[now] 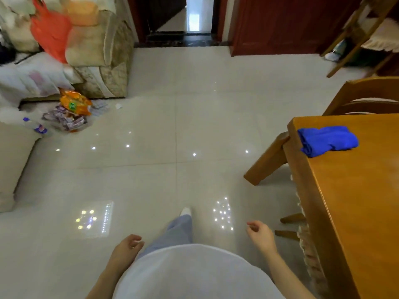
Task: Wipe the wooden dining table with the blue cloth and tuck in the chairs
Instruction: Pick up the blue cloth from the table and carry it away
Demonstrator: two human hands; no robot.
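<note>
The wooden dining table (354, 201) fills the right side of the view. A bunched blue cloth (327, 140) lies near the table's far left corner. One wooden chair (367, 96) stands at the table's far end, and a chair with a fringed cushion (306, 251) is partly under the table's left edge. My left hand (127, 248) hangs low at my side, fingers loosely curled, holding nothing. My right hand (260, 234) hangs the same way, a short way left of the table edge and well below the cloth.
Pale tiled floor (172, 137) spreads ahead. A sofa (101, 57) with a red bag (50, 33) stands far left, with snack packets (74, 102) and a bottle (38, 127) on the floor. A doorway (185, 18) lies ahead. A wooden rack (354, 33) leans far right.
</note>
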